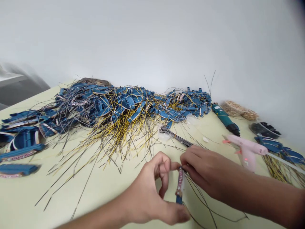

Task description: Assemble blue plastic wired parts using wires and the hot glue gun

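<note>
My left hand grips a small blue plastic piece by its two ends, between thumb and forefinger. Along the piece's side runs a brownish strip with pale lettering. At the far end of it, my right hand is closed in a pinch near thin dark wires, which trail from there toward the table's front. The right fingertips are partly hidden, so the exact thing pinched is hard to see. Just beyond the right hand lies a bundle of dark wires with clear plastic at its end.
A large heap of similar blue pieces with yellow and black wires spans the table's back. To the right lie a pink glue gun, a green power tool, bags of small tan parts and black parts. More blue pieces sit left.
</note>
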Demonstrator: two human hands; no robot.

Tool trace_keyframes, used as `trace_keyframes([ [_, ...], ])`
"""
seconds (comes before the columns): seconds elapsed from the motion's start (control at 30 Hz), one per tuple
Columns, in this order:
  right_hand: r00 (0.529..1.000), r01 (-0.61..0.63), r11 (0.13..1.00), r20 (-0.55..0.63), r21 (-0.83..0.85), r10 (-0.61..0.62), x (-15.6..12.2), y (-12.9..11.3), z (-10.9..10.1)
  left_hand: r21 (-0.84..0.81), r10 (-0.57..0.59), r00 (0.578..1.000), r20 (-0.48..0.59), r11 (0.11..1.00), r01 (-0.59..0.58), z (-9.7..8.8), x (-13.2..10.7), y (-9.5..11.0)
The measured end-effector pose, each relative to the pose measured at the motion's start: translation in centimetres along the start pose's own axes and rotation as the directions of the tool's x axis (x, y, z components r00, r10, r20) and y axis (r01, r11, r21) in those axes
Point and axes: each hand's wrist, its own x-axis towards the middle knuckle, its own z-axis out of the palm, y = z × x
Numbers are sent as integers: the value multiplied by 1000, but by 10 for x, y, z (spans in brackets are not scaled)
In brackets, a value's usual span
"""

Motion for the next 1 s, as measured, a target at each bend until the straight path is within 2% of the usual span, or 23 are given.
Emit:
trace_keyframes([
  [0.1,993,-54,998,103,34,50,3,1,-10,-119,-22,996,85,992,32,-7,5,-3],
  [0.2,987,-79,995,141,59,70,7,1,-19,-302,-45,985,169,949,95,-10,10,-4],
  [0.27,982,-95,993,172,74,81,9,0,-24,-368,-51,981,190,922,119,-10,12,-3],
  [0.43,956,-166,982,258,89,138,16,-2,-35,-391,-82,980,180,908,148,-10,12,-1],
  [0.67,844,-284,957,490,62,218,30,-6,-54,-429,-95,980,173,889,162,-13,13,-7],
  [1.0,801,-336,940,511,-49,313,39,-12,-53,-472,-103,986,128,868,152,-14,12,-6],
])
